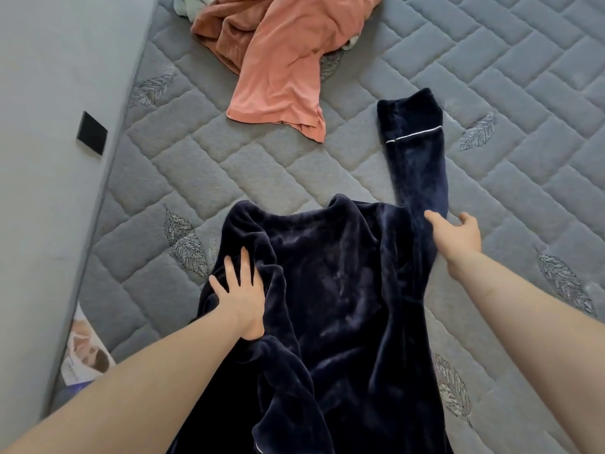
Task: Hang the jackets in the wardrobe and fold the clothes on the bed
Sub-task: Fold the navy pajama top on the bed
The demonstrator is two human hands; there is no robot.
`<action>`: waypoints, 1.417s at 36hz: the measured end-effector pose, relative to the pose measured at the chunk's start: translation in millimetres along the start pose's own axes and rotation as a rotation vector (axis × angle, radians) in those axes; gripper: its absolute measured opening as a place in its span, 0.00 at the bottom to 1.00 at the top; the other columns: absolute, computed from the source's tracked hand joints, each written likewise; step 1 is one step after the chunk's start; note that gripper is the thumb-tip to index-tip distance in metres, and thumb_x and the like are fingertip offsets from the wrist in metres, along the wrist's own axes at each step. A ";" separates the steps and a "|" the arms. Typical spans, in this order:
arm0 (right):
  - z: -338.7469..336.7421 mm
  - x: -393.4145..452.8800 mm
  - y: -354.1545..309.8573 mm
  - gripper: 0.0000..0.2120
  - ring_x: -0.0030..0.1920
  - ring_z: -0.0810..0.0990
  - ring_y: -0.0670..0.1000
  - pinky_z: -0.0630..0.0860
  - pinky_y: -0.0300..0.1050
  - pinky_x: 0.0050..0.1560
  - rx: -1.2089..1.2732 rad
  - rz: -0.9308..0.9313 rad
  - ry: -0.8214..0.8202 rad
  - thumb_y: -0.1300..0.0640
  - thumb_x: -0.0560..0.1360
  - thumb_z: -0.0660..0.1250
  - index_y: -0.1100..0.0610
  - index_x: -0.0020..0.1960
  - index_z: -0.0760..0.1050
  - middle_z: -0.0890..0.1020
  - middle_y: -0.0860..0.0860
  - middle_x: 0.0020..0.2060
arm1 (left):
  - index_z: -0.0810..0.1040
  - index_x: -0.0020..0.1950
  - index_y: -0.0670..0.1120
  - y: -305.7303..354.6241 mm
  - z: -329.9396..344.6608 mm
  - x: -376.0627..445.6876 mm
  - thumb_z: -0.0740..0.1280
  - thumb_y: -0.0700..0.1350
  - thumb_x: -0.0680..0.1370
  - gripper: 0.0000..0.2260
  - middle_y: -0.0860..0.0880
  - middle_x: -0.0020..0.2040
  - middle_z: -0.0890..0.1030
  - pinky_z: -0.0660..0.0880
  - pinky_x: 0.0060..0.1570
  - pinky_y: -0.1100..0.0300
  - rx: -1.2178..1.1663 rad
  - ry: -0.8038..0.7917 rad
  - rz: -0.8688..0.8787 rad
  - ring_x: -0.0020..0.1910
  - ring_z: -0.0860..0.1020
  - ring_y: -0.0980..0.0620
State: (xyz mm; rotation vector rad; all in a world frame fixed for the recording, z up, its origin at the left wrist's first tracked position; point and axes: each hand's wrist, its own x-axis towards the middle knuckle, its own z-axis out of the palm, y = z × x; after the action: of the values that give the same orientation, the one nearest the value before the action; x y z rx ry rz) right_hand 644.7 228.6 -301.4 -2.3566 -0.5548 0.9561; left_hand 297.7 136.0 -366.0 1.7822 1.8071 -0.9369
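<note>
Folding the navy top: my left hand pressed flat, right hand pinched its sleeve, due inward next.

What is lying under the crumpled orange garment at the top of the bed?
Pale mint fabric peeks out at the orange garment's upper left and right edges, on the grey quilted mattress. What that fabric is stays covered.
</note>
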 end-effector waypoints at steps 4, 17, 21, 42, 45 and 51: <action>16.2 18.5 -10.0 0.46 0.75 0.68 0.58 0.66 0.51 0.72 0.034 0.043 -0.033 0.41 0.73 0.74 0.53 0.82 0.55 0.66 0.52 0.78 | 0.38 0.81 0.37 -3.6 -1.2 0.8 0.69 0.44 0.70 0.50 0.32 0.74 0.24 0.45 0.71 0.24 0.109 -0.042 0.046 0.75 0.32 0.25; 8.8 0.2 -50.4 0.08 0.36 0.71 0.49 0.69 0.42 0.37 0.315 -0.253 -0.152 0.61 0.61 0.69 0.51 0.36 0.75 0.75 0.48 0.32 | 0.37 0.81 0.38 -16.7 -5.1 -0.3 0.70 0.44 0.69 0.52 0.35 0.73 0.22 0.41 0.71 0.24 0.092 -0.059 0.134 0.75 0.30 0.27; -10.3 -40.1 -52.9 0.10 0.33 0.71 0.43 0.69 0.38 0.33 0.218 -0.541 -0.199 0.69 0.64 0.64 0.54 0.37 0.73 0.75 0.45 0.32 | 0.38 0.81 0.40 -25.3 -10.4 -6.6 0.71 0.46 0.69 0.52 0.38 0.76 0.25 0.45 0.74 0.27 0.090 -0.026 0.175 0.78 0.34 0.30; -46.6 -151.2 126.1 0.30 0.78 0.56 0.49 0.51 0.33 0.74 -0.935 -0.817 -0.770 0.56 0.66 0.67 0.45 0.68 0.70 0.70 0.41 0.70 | 0.78 0.60 0.53 -43.3 3.5 -109.4 0.68 0.47 0.65 0.23 0.57 0.63 0.76 0.67 0.62 0.52 -0.331 0.537 0.691 0.64 0.73 0.50; -34.7 -164.5 121.3 0.42 0.73 0.61 0.46 0.57 0.36 0.72 -0.874 -0.826 -0.720 0.48 0.67 0.70 0.43 0.79 0.60 0.71 0.39 0.69 | 0.74 0.70 0.52 -32.3 25.2 -125.9 0.67 0.51 0.65 0.31 0.55 0.68 0.73 0.71 0.61 0.53 -0.203 0.393 0.721 0.64 0.72 0.49; -9.4 -185.6 115.4 0.37 0.62 0.72 0.51 0.69 0.47 0.62 -1.201 -0.949 -0.746 0.55 0.77 0.65 0.40 0.81 0.54 0.73 0.42 0.64 | 0.75 0.69 0.58 -27.6 36.5 -121.5 0.64 0.39 0.76 0.24 0.61 0.63 0.73 0.72 0.55 0.59 -0.375 0.292 0.544 0.57 0.71 0.55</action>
State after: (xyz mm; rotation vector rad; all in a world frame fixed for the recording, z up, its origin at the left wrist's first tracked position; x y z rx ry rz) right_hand 547.8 34.8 -271.7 -1.8679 -2.8249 1.0925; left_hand 274.6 27.1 -299.1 2.0629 1.4001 -0.1239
